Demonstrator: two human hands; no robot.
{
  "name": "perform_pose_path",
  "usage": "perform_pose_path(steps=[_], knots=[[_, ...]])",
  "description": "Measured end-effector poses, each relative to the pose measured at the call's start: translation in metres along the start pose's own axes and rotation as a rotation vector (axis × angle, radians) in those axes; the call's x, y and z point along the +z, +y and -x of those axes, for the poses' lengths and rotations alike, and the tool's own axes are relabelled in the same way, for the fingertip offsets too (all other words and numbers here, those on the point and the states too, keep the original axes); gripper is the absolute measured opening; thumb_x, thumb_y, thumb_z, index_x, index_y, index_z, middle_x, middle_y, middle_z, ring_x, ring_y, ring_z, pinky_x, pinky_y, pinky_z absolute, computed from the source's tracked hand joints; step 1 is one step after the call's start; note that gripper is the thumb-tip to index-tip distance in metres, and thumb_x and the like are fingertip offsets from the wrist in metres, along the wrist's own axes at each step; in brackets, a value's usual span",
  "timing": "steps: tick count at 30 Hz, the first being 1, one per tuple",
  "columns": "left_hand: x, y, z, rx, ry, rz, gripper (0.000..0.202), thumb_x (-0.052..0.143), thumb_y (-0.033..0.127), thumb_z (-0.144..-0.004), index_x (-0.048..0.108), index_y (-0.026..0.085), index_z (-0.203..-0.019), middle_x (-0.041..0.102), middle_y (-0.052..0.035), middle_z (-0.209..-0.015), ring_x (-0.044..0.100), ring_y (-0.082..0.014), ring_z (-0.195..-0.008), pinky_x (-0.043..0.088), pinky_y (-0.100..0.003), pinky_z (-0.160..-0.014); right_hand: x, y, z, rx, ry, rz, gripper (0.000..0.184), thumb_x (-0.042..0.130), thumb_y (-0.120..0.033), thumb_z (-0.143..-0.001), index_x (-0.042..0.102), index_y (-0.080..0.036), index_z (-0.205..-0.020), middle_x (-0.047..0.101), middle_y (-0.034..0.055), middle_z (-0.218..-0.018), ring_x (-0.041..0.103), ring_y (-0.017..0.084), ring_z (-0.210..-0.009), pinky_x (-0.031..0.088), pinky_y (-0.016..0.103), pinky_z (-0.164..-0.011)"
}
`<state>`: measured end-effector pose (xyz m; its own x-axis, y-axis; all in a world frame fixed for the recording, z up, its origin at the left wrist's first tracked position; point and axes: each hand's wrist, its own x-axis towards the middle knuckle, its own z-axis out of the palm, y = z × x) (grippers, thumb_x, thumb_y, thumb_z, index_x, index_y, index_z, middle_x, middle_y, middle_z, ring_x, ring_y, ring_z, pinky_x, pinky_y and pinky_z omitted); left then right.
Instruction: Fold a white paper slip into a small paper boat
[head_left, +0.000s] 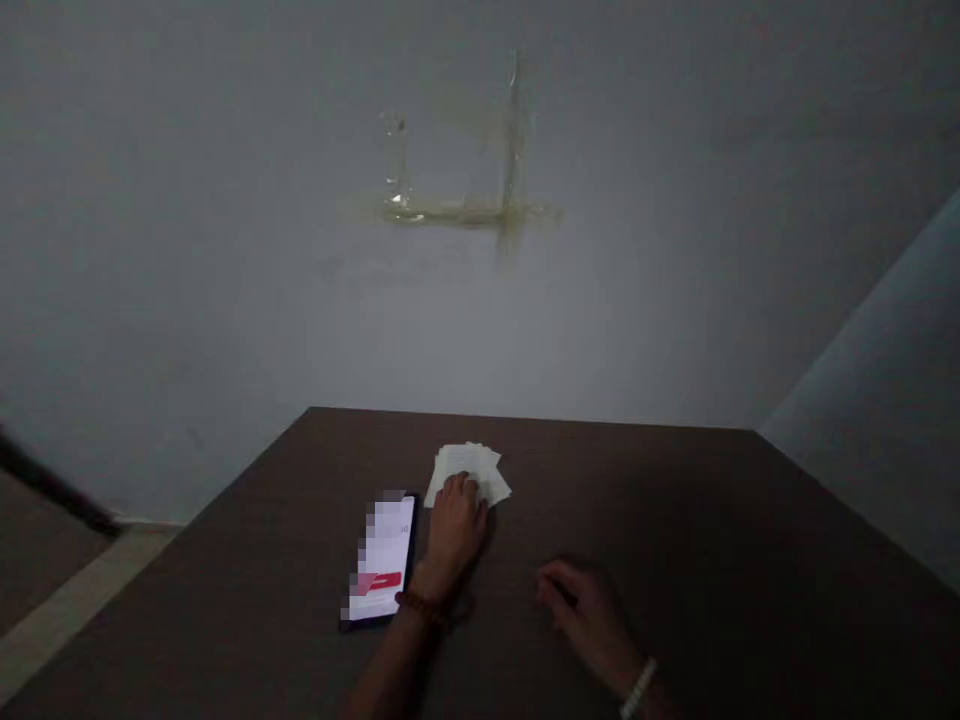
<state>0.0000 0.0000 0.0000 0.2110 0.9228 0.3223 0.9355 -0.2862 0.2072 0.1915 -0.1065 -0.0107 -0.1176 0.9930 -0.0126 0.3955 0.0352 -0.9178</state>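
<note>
A loose, uneven pile of white paper slips [457, 460] lies toward the back of the brown table. My left hand [455, 520] rests on the front of the pile, its fingers slightly bent and touching the top slip, not wrapped round it. Faint writing seems to show on that slip, too small to read. To the right and nearer me, my right hand [581, 610] is held low over the table. Its fingers are curled in toward the thumb, and I see nothing in them. Just left of my left wrist lies a phone [390, 550] with its screen lit.
The dark brown table [675, 480] stands against a grey wall [637, 250] with strips of old clear tape [450, 215] on it. A slanted pale surface [885, 400] rises on the right. Floor with a light strip [97, 580] shows at left.
</note>
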Motion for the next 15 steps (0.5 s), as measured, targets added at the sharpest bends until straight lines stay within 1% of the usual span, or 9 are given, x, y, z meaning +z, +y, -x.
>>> perform_pose_path(steps=[3, 5, 9, 15], knots=[[0.008, -0.003, 0.002, -0.028, 0.005, -0.033, 0.038, 0.046, 0.026, -0.090, 0.051, 0.008, -0.122, 0.046, -0.0184, -0.135, 0.043, -0.0304, -0.124, 0.036, -0.042, -0.102, 0.001, 0.003, -0.001, -0.008, 0.007, -0.005, 0.036, 0.046, -0.048, -0.088, 0.064, -0.016, -0.086, 0.064, 0.0039, -0.072, 0.056, 0.014, -0.059, 0.039, 0.021, -0.051], [0.012, -0.004, 0.003, -0.021, 0.013, -0.044, 0.040, 0.046, 0.028, -0.090, 0.050, 0.008, -0.123, 0.045, -0.0191, -0.136, 0.041, -0.0311, -0.126, 0.034, -0.044, -0.103, 0.002, 0.004, -0.001, -0.008, 0.008, -0.009, 0.036, 0.046, -0.048, -0.088, 0.064, -0.017, -0.086, 0.064, 0.0039, -0.072, 0.056, 0.014, -0.058, 0.039, 0.021, -0.051], [0.015, -0.006, 0.004, -0.009, 0.031, -0.039, 0.037, 0.045, 0.030, -0.090, 0.052, 0.010, -0.120, 0.050, -0.0176, -0.131, 0.044, -0.0304, -0.123, 0.034, -0.044, -0.102, 0.003, 0.005, -0.001, -0.006, 0.020, -0.013, 0.033, 0.047, -0.045, -0.088, 0.064, -0.017, -0.087, 0.065, 0.0046, -0.074, 0.057, 0.014, -0.059, 0.040, 0.021, -0.050], [0.011, -0.007, 0.002, -0.008, 0.056, -0.003, 0.034, 0.049, 0.030, -0.090, 0.053, 0.011, -0.117, 0.057, -0.0145, -0.122, 0.050, -0.0278, -0.115, 0.037, -0.040, -0.097, 0.003, 0.002, 0.000, -0.008, 0.025, 0.001, 0.032, 0.047, -0.043, -0.088, 0.065, -0.017, -0.086, 0.065, 0.0043, -0.074, 0.056, 0.013, -0.057, 0.040, 0.021, -0.050]])
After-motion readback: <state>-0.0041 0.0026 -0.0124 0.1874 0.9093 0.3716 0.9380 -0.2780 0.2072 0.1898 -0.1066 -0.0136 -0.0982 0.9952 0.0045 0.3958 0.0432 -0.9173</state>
